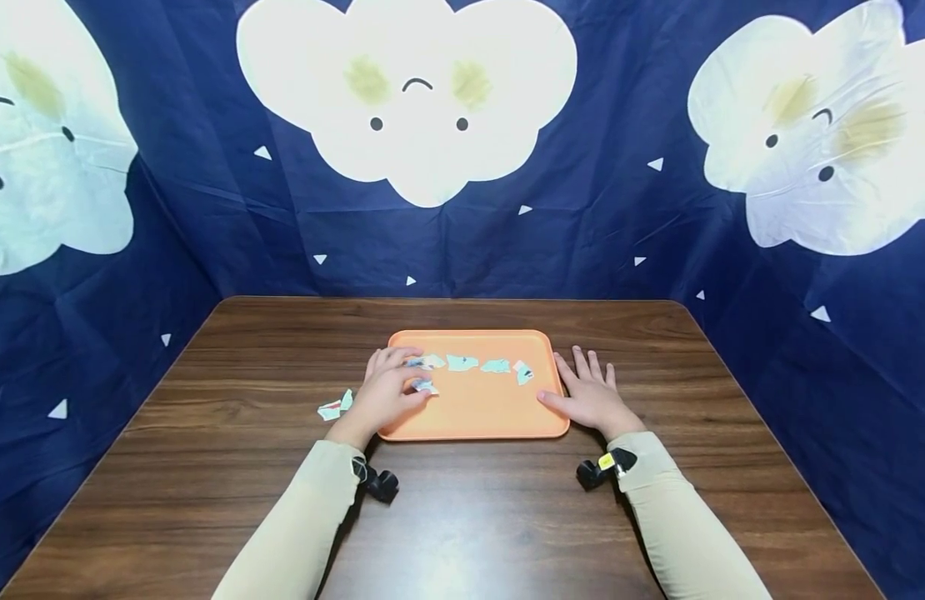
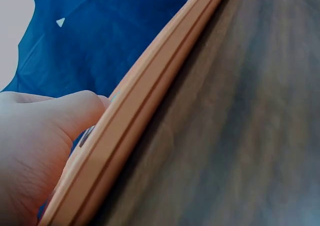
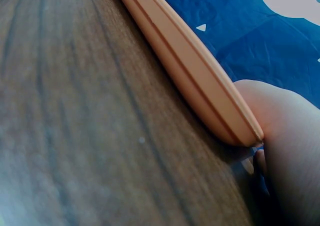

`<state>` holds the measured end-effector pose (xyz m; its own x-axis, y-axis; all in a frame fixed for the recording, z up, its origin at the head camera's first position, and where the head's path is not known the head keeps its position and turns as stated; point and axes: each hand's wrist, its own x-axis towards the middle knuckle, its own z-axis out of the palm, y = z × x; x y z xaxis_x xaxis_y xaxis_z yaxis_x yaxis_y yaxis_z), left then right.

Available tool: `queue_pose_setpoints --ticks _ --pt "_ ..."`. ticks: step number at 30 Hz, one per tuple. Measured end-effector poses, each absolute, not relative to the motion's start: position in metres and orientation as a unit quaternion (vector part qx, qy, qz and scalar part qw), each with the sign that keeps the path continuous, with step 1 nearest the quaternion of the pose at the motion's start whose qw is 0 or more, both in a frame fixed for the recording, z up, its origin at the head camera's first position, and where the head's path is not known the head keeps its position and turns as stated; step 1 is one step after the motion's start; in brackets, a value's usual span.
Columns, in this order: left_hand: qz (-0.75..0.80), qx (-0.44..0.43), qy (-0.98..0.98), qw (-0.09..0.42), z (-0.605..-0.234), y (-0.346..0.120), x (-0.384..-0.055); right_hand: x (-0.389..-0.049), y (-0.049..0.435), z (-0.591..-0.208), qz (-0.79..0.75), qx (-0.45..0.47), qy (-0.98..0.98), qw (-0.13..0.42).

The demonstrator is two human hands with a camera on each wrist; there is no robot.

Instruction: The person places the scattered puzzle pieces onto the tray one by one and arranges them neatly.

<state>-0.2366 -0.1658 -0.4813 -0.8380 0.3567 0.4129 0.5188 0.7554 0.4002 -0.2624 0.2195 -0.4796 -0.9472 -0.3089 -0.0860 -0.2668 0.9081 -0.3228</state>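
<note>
An orange tray lies on the table, carrying several torn, printed paper pieces. My left hand reaches over its left edge, fingers spread and lightly bent. One paper piece shows between index finger and thumb; another scrap lies partly beneath the fingertips. Along the upper half of the tray sit a pale blue piece, a second piece and a tilted one. At the tray's right side my right hand rests with fingers spread on the table, its thumb over the rim.
Two more paper scraps lie on the wooden table, left of the left wrist. Each wrist wears a small black camera. A dark blue curtain with white clouds surrounds the table's back and sides.
</note>
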Motion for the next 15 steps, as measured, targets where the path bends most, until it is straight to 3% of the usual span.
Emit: queue_pose_setpoints --ticks 15 --pt "-0.243 -0.216 -0.939 0.114 -0.474 -0.153 -0.245 -0.266 0.220 -0.481 -0.157 -0.144 0.973 0.083"
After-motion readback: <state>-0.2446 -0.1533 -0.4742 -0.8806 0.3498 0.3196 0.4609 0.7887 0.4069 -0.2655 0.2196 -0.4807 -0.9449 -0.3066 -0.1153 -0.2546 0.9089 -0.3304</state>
